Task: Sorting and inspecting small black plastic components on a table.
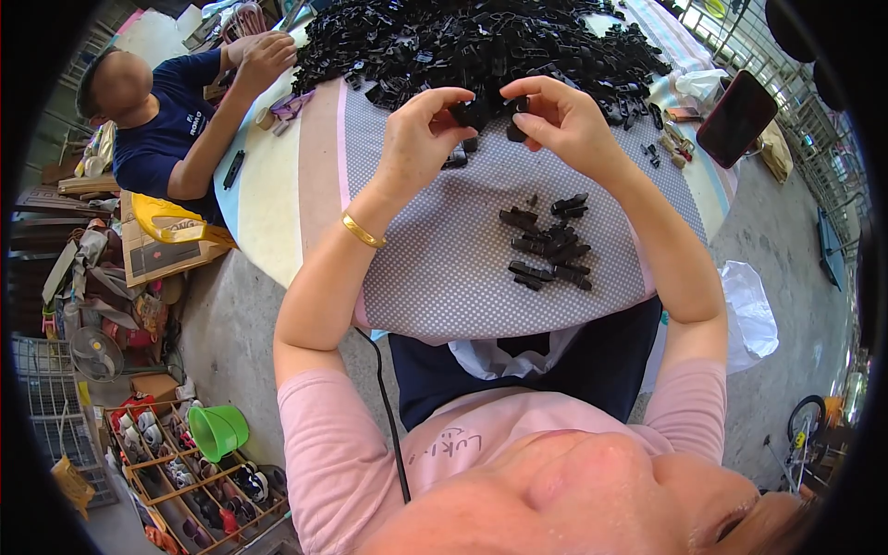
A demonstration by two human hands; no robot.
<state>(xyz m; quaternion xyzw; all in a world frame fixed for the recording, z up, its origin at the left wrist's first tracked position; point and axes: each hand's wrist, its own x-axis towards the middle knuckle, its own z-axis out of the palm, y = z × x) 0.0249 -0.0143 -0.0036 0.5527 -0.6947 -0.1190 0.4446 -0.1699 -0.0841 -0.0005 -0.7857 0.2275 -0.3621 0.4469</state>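
Note:
Over the near edge of a large heap of small black plastic parts (398, 42), I hold both hands close together at chest height. My left hand (421, 139) is closed, with a small black part (472, 113) pinched between thumb and fingers. My right hand (569, 129) pinches another small black part (518, 125). Whether the two pieces touch cannot be made out. Nearer to me on the dotted grey cloth (435, 268) lies a small pile of black parts (550, 242).
A co-worker in a dark shirt (185, 116) sits at the table's left side, near a single black part (234, 170). To the right stand a phone (737, 118) and a few small tools (680, 148). A black cable (380, 388) hangs down before me.

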